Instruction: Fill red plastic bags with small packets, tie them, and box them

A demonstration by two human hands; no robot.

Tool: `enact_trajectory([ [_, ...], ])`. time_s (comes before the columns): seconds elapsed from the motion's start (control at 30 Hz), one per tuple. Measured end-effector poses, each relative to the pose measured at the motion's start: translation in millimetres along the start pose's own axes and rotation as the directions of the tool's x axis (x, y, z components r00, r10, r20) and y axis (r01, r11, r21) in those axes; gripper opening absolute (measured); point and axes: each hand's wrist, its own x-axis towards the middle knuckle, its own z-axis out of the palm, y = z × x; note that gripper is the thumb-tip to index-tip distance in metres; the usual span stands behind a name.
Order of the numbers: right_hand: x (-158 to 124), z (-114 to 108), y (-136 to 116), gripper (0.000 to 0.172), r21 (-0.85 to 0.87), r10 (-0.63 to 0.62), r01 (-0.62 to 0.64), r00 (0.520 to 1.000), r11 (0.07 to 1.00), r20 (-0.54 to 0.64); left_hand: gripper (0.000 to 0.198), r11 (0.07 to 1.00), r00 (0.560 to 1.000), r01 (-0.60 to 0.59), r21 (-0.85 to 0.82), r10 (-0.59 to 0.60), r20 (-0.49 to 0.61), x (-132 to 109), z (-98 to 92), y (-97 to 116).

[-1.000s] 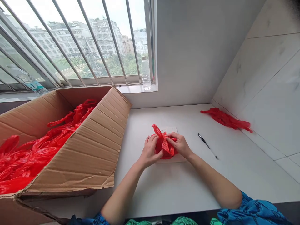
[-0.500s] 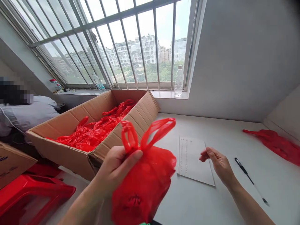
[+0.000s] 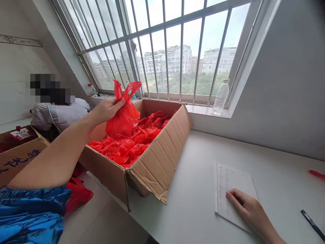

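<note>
My left hand [image 3: 110, 107] grips a tied red plastic bag [image 3: 124, 120] by its knot, with two handle loops standing up above my fingers. The bag hangs over a cardboard box [image 3: 157, 176] and partly covers the pile of similar red bags [image 3: 149, 134] inside it. What the held bag contains is hidden. On the white table, my right hand [image 3: 247, 206] rests on a notepad [image 3: 243, 178] bearing handwritten lines. Its thumb and index fingertips come together with nothing seen between them. A black pen [image 3: 313, 223] lies to the right of that hand.
A clear bottle [image 3: 220, 98] stands on the sill below the barred window. At left sits another person [image 3: 61, 115], beside a second cardboard box [image 3: 20, 162] with blue writing. Red plastic [image 3: 317, 174] shows at the table's right edge, and a red stool [image 3: 77, 195] is below left.
My left hand has carried the red bag leftward and away from me, over the box. My right hand has come down onto the notepad. The view has turned left.
</note>
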Motion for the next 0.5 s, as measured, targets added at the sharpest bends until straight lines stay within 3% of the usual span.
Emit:
enact_trajectory([
  [0.1, 0, 6, 1, 0.049, 0.021, 0.012, -0.012, 1.0, 1.0, -0.027, 0.062, 0.998, 0.971, 0.0, 0.069, -0.017, 0.24, 38, 29.4, -22],
  [0.23, 1, 8, -2, 0.049, 0.03, 0.021, -0.019, 0.999, 0.999, -0.05, 0.053, 0.994, 0.939, 0.013, 0.107, -0.049, 0.342, 68, 65.9, -40],
  [0.33, 3, 7, -4, 0.049, 0.03, 0.013, -0.011, 0.998, 0.999, -0.068, 0.051, 0.99, 0.92, 0.017, 0.139, -0.07, 0.386, 82, 80.1, -50],
  [0.5, 6, 4, -6, 0.05, 0.031, 0.038, -0.036, 0.997, 0.999, -0.065, 0.049, 0.977, 0.918, 0.066, 0.204, -0.139, 0.371, 96, 82.9, -65],
])
